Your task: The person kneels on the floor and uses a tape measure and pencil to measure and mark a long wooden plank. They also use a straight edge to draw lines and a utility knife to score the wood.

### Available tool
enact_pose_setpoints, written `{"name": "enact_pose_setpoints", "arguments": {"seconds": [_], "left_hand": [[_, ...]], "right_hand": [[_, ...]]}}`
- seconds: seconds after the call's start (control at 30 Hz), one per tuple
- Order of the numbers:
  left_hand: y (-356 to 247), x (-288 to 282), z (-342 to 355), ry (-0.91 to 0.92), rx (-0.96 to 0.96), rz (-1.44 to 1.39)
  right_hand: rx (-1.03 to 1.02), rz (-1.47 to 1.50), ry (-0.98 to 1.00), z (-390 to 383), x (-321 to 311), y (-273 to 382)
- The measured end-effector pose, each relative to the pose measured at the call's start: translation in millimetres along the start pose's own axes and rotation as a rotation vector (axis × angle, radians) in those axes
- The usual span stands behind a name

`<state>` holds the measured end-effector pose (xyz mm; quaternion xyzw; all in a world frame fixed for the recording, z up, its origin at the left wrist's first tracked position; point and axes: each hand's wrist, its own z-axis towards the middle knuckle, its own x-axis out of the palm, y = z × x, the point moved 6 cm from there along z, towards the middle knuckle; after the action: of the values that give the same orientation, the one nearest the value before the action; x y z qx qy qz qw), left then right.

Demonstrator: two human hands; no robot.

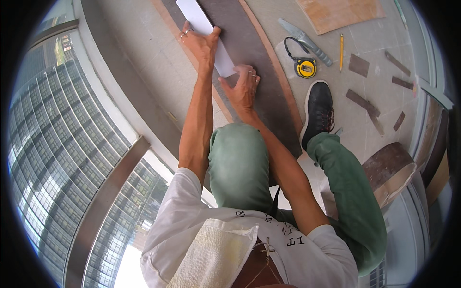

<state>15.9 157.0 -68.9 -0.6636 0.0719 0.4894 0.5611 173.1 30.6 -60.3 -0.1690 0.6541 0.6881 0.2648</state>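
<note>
A long, narrow white board [224, 60] lies on a dark brown sheet [269, 96] with lighter edges. Farther up the board, my left hand [199, 44] grips it across its width, thumb on the right edge and ringed fingers on the left. My right hand [244, 90] is at the near end, the board's corners between its thumb and curled fingers; those fingertips are slightly blurred. Part of the brown sheet is hidden beneath my green-trousered knee [238, 165].
Right of the sheet are a yellow-black tape measure [305, 67], a grey utility knife [307, 42], a yellow pencil [341, 53] and several brown offcuts [362, 102]. A tan board [341, 14] lies beyond. My shoe [318, 113] stands beside the sheet; a railed window [72, 144] is left.
</note>
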Motion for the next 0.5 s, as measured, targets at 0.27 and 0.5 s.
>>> {"name": "enact_pose_setpoints", "arguments": {"seconds": [0.27,0.5], "left_hand": [[3.2,1.1,-4.3,0.049,-0.051,-0.078],[1.0,1.8,-3.1,0.036,-0.100,-0.118]], "right_hand": [[-0.010,0.001,-0.001,0.6,2.5,-1.6],[0.037,0.008,0.061,0.0,5.4,-3.7]]}}
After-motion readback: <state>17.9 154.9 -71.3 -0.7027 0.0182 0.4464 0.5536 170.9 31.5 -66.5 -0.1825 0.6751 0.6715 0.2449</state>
